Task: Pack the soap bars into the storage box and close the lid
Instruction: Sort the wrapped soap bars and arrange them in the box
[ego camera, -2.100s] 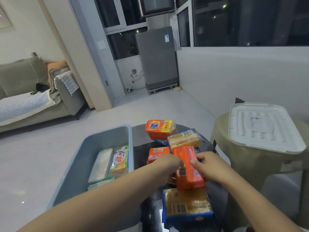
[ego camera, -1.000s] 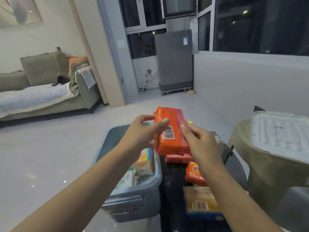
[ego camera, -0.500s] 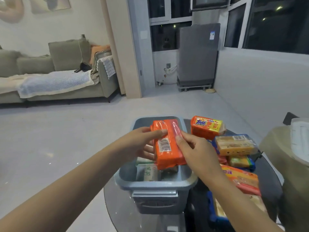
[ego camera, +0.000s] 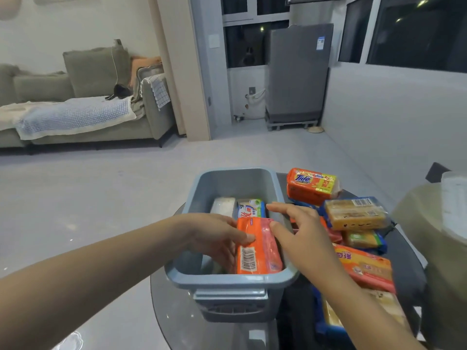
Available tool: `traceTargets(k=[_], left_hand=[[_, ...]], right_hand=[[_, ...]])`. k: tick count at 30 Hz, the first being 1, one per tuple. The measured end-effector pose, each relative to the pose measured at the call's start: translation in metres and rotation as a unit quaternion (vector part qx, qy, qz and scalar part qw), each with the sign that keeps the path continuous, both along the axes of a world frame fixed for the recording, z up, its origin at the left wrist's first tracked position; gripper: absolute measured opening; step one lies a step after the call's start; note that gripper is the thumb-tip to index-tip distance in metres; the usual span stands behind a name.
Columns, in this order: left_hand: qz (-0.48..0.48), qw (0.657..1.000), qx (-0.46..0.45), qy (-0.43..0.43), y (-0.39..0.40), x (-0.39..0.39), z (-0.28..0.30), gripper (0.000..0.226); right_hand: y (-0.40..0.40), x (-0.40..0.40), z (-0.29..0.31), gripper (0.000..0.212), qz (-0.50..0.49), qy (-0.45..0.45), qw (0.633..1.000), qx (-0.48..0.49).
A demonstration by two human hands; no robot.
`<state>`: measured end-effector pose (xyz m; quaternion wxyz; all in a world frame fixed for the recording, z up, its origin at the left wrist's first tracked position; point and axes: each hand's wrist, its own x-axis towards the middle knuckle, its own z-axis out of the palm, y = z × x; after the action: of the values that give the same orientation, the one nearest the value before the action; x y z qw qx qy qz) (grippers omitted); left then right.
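Observation:
A grey-blue storage box [ego camera: 235,280] stands open on a round glass table [ego camera: 174,324]. Inside its near end lies an orange soap pack [ego camera: 257,246] with a barcode facing up. My left hand [ego camera: 214,236] grips the pack's left side, thumb on top. My right hand [ego camera: 300,231] rests against its right edge, fingers spread over the box's right wall. Deeper in the box lie a white bar [ego camera: 222,205] and a blue-green pack [ego camera: 251,208]. Right of the box are a Tide soap pack [ego camera: 312,184], a yellow soap pack [ego camera: 355,213] and another orange pack [ego camera: 366,269].
The white lid [ego camera: 454,203] lies on a beige stool [ego camera: 429,248] at the right edge, mostly cut off. More soap packs in blue wrap [ego camera: 333,317] sit at the table's near right. A sofa [ego camera: 75,114] and a grey appliance [ego camera: 298,72] stand far back.
Both hands have lowered the orange soap pack from above the box's near rim down into the box. The camera has turned slightly left, and the lid has slid toward the right edge.

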<state>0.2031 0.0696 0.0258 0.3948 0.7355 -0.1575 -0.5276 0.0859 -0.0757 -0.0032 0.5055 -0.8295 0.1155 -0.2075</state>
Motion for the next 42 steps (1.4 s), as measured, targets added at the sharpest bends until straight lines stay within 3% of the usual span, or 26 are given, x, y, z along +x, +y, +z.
traceTargets(k=[4, 11, 15, 21, 26, 30, 33, 36, 42], left_hand=[[-0.013, 0.999, 0.042, -0.018, -0.012, 0.000, -0.003, 0.005], [-0.002, 0.993, 0.120, 0.009, -0.026, 0.004, -0.011, 0.005], [0.041, 0.991, 0.122, -0.039, -0.022, 0.008, -0.006, 0.032], [0.110, 0.983, 0.109, -0.098, -0.007, 0.019, 0.004, 0.036], [0.209, 0.965, 0.044, -0.150, -0.018, 0.026, 0.000, 0.010], [0.332, 0.932, 0.002, -0.147, -0.035, 0.035, -0.009, 0.011], [0.384, 0.915, -0.034, -0.121, -0.045, 0.035, -0.012, 0.025], [0.388, 0.911, -0.045, -0.131, -0.048, 0.031, -0.013, 0.036], [0.357, 0.923, -0.044, -0.137, -0.036, 0.020, -0.018, 0.037]], right_hand=[[0.001, 0.001, -0.001, 0.035, 0.004, -0.012, 1.000, 0.002], [-0.001, 0.000, 0.000, 0.032, 0.005, -0.012, 1.000, 0.015], [-0.004, -0.001, 0.000, 0.031, 0.010, -0.008, 1.000, 0.022], [-0.005, 0.001, -0.004, 0.028, 0.001, -0.007, 1.000, 0.007], [-0.004, 0.001, -0.005, 0.032, -0.004, -0.014, 1.000, -0.004], [-0.004, 0.001, -0.005, 0.033, -0.004, -0.011, 1.000, -0.006], [-0.005, 0.002, -0.006, 0.032, -0.008, -0.012, 1.000, -0.009], [-0.005, 0.002, -0.007, 0.032, -0.005, -0.014, 1.000, -0.011], [-0.004, 0.000, -0.007, 0.034, 0.010, -0.014, 1.000, 0.001]])
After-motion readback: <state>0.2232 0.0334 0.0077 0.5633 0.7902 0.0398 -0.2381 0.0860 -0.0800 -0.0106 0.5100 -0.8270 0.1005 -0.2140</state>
